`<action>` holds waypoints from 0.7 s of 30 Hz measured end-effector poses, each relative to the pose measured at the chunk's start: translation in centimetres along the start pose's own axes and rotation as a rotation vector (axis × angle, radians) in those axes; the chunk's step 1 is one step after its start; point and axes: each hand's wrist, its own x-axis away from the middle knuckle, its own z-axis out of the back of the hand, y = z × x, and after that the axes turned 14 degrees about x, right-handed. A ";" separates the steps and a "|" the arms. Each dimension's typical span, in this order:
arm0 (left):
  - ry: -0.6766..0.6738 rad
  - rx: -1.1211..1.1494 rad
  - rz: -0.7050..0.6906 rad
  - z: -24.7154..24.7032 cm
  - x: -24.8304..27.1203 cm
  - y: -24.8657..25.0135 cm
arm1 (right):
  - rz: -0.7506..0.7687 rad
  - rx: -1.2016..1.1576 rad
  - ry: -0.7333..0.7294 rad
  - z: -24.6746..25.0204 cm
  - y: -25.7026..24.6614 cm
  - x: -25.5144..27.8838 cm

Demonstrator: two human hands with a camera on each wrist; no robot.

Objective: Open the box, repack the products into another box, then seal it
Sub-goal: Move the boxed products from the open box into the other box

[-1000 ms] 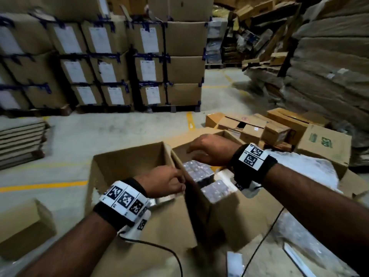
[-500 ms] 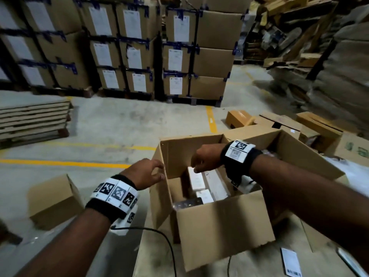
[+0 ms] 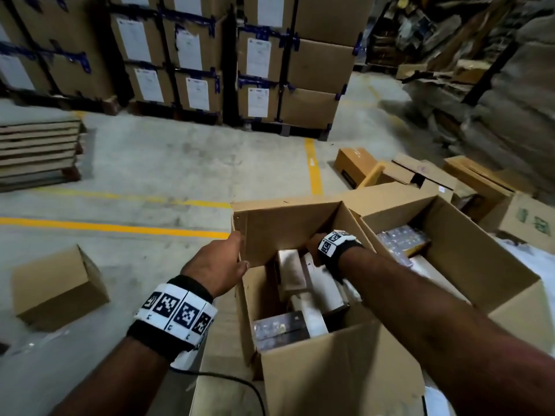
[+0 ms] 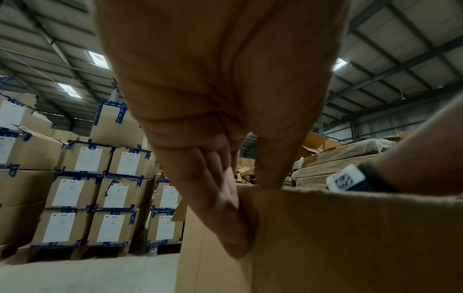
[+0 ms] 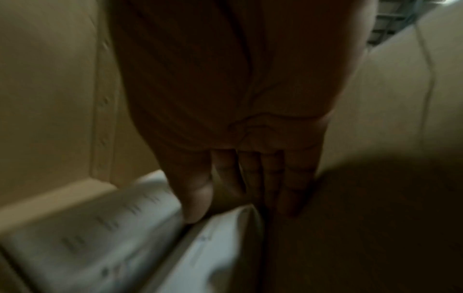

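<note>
Cartons (image 3: 192, 52) stacked on pallets fill the back of the head view, each with a white sheet and blue tape; the print on the sheets is too small to read. A carton at far right carries a green logo (image 3: 533, 222), not legible. Nearer, an open box (image 3: 339, 364) stands on the surface, holding pale packs (image 3: 322, 285) and a dark foil-wrapped pack (image 3: 279, 328). A second open box (image 3: 480, 265) stands touching it on the right, with wrapped packs inside. The left hand (image 3: 214, 267) grips the near box's left wall at the top edge. The right hand (image 3: 313, 246) reaches down inside that box, at the far wall, just above the pale packs; its fingers are hidden here. Both wrists wear bands with black-and-white square markers.

Left wrist view: the left hand (image 4: 225, 119) pinches the box wall (image 4: 338, 237), thumb over the top edge, fingers (image 4: 225, 218) pressed together flat on the outer face. Labelled cartons (image 4: 87, 188) stand behind, their sheets unreadable.

Right wrist view, dark and blurred: the right hand (image 5: 240, 138) points down inside the box, fingers (image 5: 273, 178) straight and pressed together beside the box's inner wall. The thumb tip touches the upper edge of a white pack (image 5: 125, 237) whose printed lines are too smeared to read. Whether the fingers hold the pack, I cannot tell.
</note>
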 end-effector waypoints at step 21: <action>-0.002 -0.120 0.076 0.2 0.3 2.0 | 0.053 -0.207 -0.199 -0.8 -1.2 5.4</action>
